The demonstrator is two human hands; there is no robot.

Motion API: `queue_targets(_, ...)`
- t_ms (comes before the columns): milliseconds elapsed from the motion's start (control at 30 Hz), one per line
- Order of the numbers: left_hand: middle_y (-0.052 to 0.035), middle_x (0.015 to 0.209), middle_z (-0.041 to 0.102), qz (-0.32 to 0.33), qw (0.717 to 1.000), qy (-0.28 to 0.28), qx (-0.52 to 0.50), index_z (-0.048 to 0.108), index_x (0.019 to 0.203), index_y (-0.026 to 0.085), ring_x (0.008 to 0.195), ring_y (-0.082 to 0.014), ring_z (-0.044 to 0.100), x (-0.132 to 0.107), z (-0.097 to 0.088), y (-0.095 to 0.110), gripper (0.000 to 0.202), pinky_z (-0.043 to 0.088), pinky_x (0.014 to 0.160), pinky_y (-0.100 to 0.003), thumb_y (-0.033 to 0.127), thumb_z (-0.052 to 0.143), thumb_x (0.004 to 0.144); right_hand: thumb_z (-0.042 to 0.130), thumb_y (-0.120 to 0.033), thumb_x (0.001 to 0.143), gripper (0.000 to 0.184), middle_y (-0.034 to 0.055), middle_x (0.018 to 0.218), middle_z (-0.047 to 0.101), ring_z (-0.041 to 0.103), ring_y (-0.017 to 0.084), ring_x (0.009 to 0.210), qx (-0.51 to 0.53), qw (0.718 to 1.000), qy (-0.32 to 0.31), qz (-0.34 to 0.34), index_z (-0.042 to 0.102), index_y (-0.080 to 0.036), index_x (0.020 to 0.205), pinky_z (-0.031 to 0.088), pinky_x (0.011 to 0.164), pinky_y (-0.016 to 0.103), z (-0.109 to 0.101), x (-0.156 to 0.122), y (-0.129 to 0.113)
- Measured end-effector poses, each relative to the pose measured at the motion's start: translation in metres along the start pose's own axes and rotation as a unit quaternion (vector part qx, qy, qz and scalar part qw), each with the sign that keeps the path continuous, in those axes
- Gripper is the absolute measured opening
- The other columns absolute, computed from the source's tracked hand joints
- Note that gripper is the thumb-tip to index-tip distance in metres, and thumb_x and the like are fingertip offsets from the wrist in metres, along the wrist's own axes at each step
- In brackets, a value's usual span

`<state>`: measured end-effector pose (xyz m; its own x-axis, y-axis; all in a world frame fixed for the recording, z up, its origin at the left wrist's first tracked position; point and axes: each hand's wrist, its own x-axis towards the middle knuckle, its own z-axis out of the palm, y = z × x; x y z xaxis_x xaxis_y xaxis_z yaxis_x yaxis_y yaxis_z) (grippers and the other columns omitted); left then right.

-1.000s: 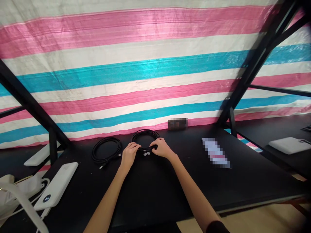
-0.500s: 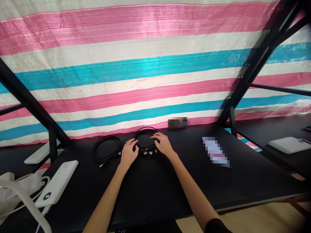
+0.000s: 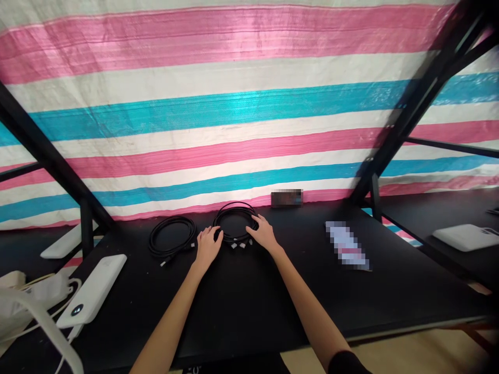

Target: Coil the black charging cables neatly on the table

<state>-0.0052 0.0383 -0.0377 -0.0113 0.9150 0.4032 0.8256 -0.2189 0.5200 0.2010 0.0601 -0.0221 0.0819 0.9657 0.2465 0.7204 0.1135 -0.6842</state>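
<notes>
A coiled black cable (image 3: 235, 212) with several pale plug ends lies flat near the far edge of the black table (image 3: 249, 301). My left hand (image 3: 208, 245) rests at the coil's left side, fingers spread and flat. My right hand (image 3: 263, 232) lies on the coil's right side, fingers stretched over the loop. A second coiled black cable (image 3: 172, 242) lies to the left of my left hand, untouched.
A white power bank (image 3: 92, 291) with white cords sits at the table's left front. A blurred flat packet (image 3: 346, 245) lies to the right, a small dark box (image 3: 287, 198) at the back. Black frame posts stand at both sides; a striped tarp hangs behind.
Both hands let go of the coil's front, where they pinched it a second ago. The coil now lies flat with the hands spread at its two sides.
</notes>
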Motion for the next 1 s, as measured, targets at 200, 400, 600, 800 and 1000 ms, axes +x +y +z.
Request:
queue_targets(200,-0.0092,0.105,0.065,0.009,0.998,0.018,-0.062,0.066,0.096,0.02,0.109,-0.0251,0.056,0.006,0.001,-0.007,0.022,0.038,0.097,-0.043,0.031,0.053,0.082,0.064,-0.028,0.067,0.05,0.0174,0.125,0.051,0.051,0.029,0.116,0.038,0.999,0.028,-0.016,0.062,-0.014,0.115,0.037,0.099,0.044,0.003,0.005,0.008)
queue_targets(400,-0.0079,0.099,0.063,0.025,0.989,0.041,-0.137,0.064,0.095,0.019,0.096,-0.022,0.059,0.009,-0.001,-0.01,0.021,0.044,0.091,-0.039,0.025,0.057,0.077,0.062,-0.022,0.066,0.048,0.0124,0.121,0.05,0.051,0.026,0.115,0.073,0.994,0.056,-0.061,0.062,-0.02,0.114,0.039,0.098,0.043,0.003,0.006,0.009)
queue_targets(600,-0.0074,0.102,0.056,0.005,0.975,0.089,-0.205,0.056,0.107,0.019,0.091,-0.0193,0.058,0.011,-0.001,-0.012,0.036,0.047,0.086,-0.037,0.02,0.06,0.072,0.053,-0.011,0.068,0.044,0.0085,0.108,0.052,0.053,0.022,0.107,0.127,0.979,0.112,-0.112,0.063,-0.024,0.108,0.041,0.095,0.04,0.001,0.006,0.006)
queue_targets(800,-0.0002,0.088,0.052,-0.082,0.933,0.088,-0.338,0.033,0.132,0.02,0.067,-0.0098,0.057,0.013,-0.001,-0.008,0.067,0.05,0.071,-0.027,0.016,0.058,0.07,0.047,-0.009,0.069,0.042,0.0083,0.106,0.048,0.06,0.017,0.086,0.283,0.942,0.123,-0.136,0.059,-0.019,0.108,0.05,0.083,0.035,0.0,0.009,0.002)
queue_targets(1000,-0.0035,0.093,0.057,-0.134,0.891,0.05,-0.43,0.047,0.123,0.018,0.072,-0.0124,0.059,0.013,-0.004,0.0,0.059,0.05,0.069,-0.027,0.014,0.059,0.065,0.043,-0.012,0.071,0.047,0.0048,0.099,0.05,0.062,0.013,0.071,0.381,0.916,0.076,-0.102,0.047,-0.022,0.117,0.051,0.068,0.03,0.003,0.008,-0.005)
